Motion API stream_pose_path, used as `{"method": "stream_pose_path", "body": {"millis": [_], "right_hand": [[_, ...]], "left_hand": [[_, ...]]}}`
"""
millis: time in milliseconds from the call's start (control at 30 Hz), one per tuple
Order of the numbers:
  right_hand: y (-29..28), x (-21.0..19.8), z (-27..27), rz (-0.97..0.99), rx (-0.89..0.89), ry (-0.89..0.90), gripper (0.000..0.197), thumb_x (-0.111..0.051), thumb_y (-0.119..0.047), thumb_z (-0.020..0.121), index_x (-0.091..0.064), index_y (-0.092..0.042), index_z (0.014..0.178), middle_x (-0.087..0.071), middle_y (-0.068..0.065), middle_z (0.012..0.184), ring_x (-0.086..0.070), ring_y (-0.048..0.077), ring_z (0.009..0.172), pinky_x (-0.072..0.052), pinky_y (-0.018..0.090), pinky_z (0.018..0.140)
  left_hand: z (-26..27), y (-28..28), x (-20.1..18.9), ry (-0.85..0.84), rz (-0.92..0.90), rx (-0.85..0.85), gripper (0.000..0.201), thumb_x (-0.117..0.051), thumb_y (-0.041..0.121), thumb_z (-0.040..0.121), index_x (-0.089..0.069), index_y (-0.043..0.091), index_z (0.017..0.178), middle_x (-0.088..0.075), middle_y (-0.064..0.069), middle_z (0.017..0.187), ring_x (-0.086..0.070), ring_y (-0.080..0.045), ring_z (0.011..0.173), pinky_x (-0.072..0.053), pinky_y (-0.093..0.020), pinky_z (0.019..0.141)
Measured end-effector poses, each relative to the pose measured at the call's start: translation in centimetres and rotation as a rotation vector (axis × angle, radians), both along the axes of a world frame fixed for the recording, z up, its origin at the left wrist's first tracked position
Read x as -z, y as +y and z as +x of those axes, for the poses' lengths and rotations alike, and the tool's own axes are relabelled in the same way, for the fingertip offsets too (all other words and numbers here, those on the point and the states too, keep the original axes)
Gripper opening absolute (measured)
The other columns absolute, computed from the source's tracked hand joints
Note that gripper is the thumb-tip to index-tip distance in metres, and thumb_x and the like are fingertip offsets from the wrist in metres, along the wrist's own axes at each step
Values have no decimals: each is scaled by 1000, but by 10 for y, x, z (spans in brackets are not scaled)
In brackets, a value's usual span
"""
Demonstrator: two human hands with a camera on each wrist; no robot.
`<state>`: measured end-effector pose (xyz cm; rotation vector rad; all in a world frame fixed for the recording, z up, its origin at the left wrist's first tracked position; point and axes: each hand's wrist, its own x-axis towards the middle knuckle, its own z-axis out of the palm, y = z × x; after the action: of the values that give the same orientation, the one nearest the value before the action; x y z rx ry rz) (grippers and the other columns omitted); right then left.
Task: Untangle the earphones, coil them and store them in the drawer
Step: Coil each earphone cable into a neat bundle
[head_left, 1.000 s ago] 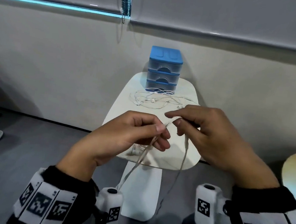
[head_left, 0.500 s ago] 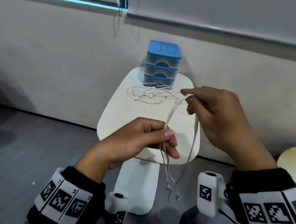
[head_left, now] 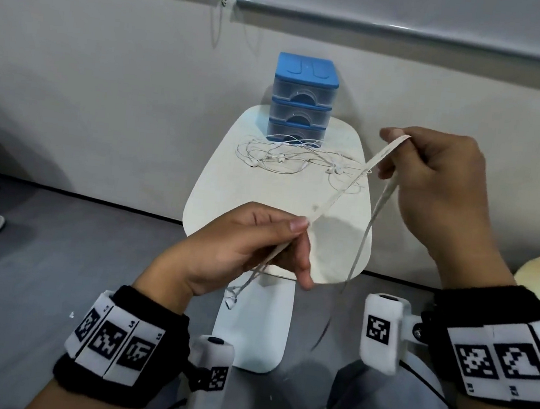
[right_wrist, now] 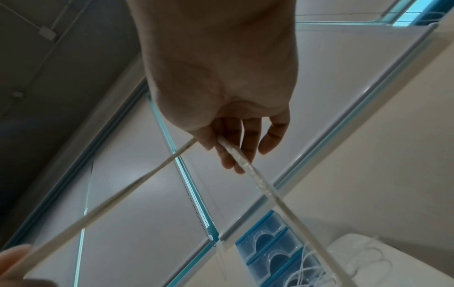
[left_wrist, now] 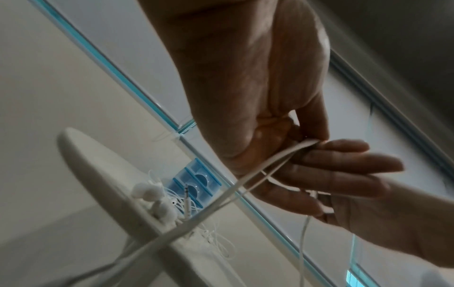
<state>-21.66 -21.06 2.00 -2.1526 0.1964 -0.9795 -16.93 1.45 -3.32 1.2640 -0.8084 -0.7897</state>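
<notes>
Head view: the left hand (head_left: 244, 245) pinches a flat white earphone cable (head_left: 343, 192) between thumb and forefinger, in front of the near edge of the white surface (head_left: 218, 179). The right hand (head_left: 437, 188) pinches the same cable where it folds over, off the surface's right edge. The cable runs taut between the two hands; its earbuds (head_left: 230, 298) dangle below the left hand, and its other run hangs down from the right hand. A second, tangled set of earphones (head_left: 286, 159) lies on the surface just in front of the blue drawer unit (head_left: 303, 98), whose three drawers look closed.

Left wrist view: two runs of the cable (left_wrist: 245, 182) lead from this hand toward the right hand's fingers (left_wrist: 343, 165), which curl around them.

Right wrist view: thumb and fingers (right_wrist: 245, 139) nip the fold, and the two runs of cable (right_wrist: 248, 165) spread apart from it.

This looks like the straightening or measuring stage, with coiling about to start. The next move probably calls for laying even loops around one hand while keeping light tension so that the dangling end does not knot.
</notes>
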Motion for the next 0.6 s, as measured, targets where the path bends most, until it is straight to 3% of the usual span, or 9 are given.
{"method": "stream_pose_path", "body": {"millis": [67, 133, 200, 267, 300, 367, 467, 600], "right_hand": [[-4, 8, 0, 62, 21, 21, 29, -56, -20, 99, -77, -5, 85, -70, 2, 66, -63, 14, 63, -47, 28, 64], [-4, 21, -1, 89, -21, 161, 31, -58, -19, 98, -75, -5, 77, -70, 2, 62, -59, 7, 56, -43, 26, 61], [0, 37, -4, 124, -153, 355, 33, -60, -22, 100, -75, -3, 79, -71, 5, 62, -64, 17, 58, -47, 30, 66], [11, 53, -10, 181, -326, 505, 31, -60, -24, 101, -74, 0, 87, -73, 10, 64, -68, 37, 65, -53, 42, 73], [18, 59, -13, 237, -411, 550, 27, -61, -23, 101, -72, -1, 92, -73, 13, 65, -68, 40, 62, -54, 43, 71], [33, 67, -20, 353, -552, 601, 18, -61, -20, 101, -64, -2, 99, -71, 20, 67, -67, 36, 54, -53, 39, 63], [48, 71, -25, 452, -659, 612, 27, -57, -21, 103, -50, -1, 87, -69, 29, 70, -66, 36, 52, -52, 36, 59], [56, 66, -28, 467, -750, 605, 38, -51, -18, 105, -51, 9, 79, -66, 32, 75, -65, 36, 58, -53, 32, 62]], "left_hand": [[1, 7, 0, 69, -65, -23, 40, -47, 31, 98, -70, 14, 69, -68, -14, 63, -69, -28, 67, -57, -34, 80], [2, 10, -5, 121, -162, -99, 42, -46, 35, 97, -69, 17, 66, -62, -9, 53, -67, -24, 58, -57, -34, 76], [7, 11, -14, 193, -292, -188, 41, -46, 40, 97, -71, 17, 73, -60, -5, 52, -65, -20, 57, -58, -36, 78], [15, 12, -23, 254, -391, -272, 40, -43, 38, 100, -74, 16, 89, -63, -3, 59, -66, -18, 62, -59, -38, 81], [19, 12, -27, 263, -414, -309, 40, -41, 36, 102, -74, 14, 98, -65, -2, 63, -67, -17, 65, -59, -37, 80], [25, 11, -33, 249, -410, -363, 39, -39, 33, 106, -70, 12, 116, -71, -1, 75, -70, -15, 69, -59, -29, 73], [31, 8, -36, 227, -366, -469, 38, -37, 30, 109, -62, 10, 129, -78, -4, 96, -73, -12, 74, -57, -20, 63], [42, 1, -30, 330, -413, -647, 40, -37, 24, 111, -53, -8, 130, -77, -19, 105, -76, -25, 96, -60, -23, 75]]}}
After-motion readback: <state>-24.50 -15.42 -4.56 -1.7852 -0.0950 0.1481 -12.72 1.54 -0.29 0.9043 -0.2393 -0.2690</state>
